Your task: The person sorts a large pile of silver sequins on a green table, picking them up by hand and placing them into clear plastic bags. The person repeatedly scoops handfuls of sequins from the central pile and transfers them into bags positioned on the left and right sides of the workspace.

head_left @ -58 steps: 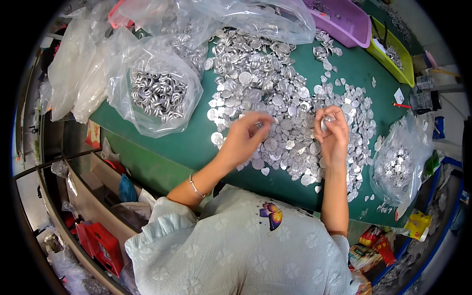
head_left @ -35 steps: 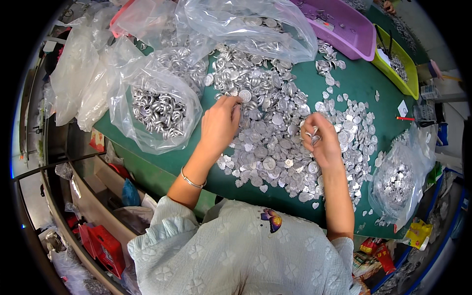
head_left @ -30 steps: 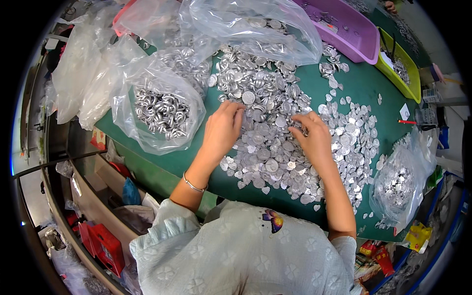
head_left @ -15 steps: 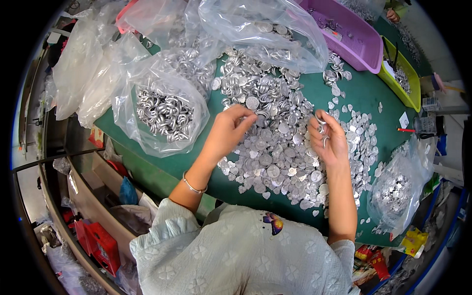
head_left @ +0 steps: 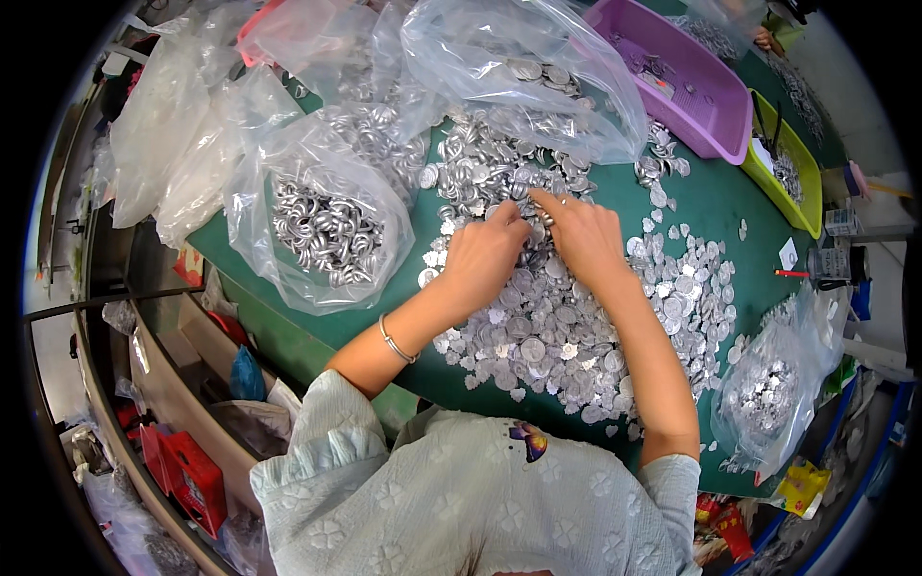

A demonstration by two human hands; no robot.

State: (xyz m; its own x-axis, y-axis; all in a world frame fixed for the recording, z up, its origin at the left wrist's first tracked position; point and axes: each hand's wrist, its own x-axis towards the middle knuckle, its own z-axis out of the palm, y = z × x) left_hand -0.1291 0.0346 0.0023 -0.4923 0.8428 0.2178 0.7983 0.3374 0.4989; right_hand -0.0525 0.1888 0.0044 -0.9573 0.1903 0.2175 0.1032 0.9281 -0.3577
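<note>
A heap of small silver metal pieces (head_left: pixel 538 317), round coin-like discs and leaf-shaped ones among them, spreads over the green tabletop (head_left: pixel 288 331). Both hands meet at the heap's middle, their fingertips close together. My left hand (head_left: pixel 485 257) has thumb and fingers pinched together; whatever is between them is hidden. My right hand (head_left: pixel 588 240) reaches in from the other side, index finger stretched toward the left hand and the other fingers curled under. A bit of silver metal shows beneath its index finger, too small to make out.
Left of the heap stands an open clear bag (head_left: pixel 327 230) of curved silver pieces. Another clear bag (head_left: pixel 519 77) lies behind it. A purple basket (head_left: pixel 706 120) and a yellow-green tray (head_left: pixel 802 206) sit at the far right. A smaller filled bag (head_left: pixel 768 384) rests at the right edge.
My right hand, palm up with curved silver pieces at its fingers before, has turned over and moved left into the heap. My left hand has shifted slightly right and nearer to me.
</note>
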